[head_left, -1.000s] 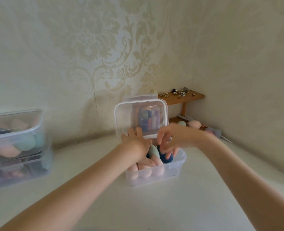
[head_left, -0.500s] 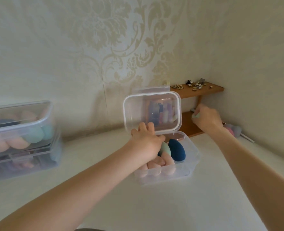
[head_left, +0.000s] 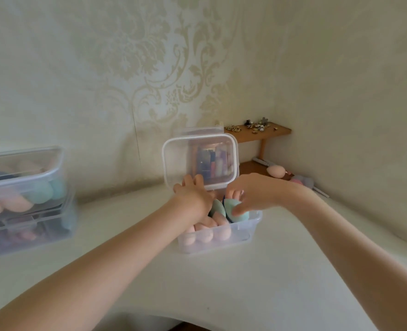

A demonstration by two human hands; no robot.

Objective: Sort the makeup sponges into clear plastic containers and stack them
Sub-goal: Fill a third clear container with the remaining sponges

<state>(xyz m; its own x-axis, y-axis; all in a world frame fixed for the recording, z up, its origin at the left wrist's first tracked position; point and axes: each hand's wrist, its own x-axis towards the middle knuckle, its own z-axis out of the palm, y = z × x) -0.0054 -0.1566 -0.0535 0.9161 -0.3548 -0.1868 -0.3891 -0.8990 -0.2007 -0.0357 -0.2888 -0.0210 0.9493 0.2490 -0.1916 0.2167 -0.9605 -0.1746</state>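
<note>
From the head view, our right hand (head_left: 257, 194) pinched a teal sponge (head_left: 237, 210), thumb below and curled fingers above, just over the open clear container (head_left: 221, 237). Our left hand (head_left: 191, 199) pressed into the peach sponges (head_left: 207, 232) beneath its fingers; their curl was hidden. We judged the sponge light, soft and springy, best held at its wide middle.
</note>
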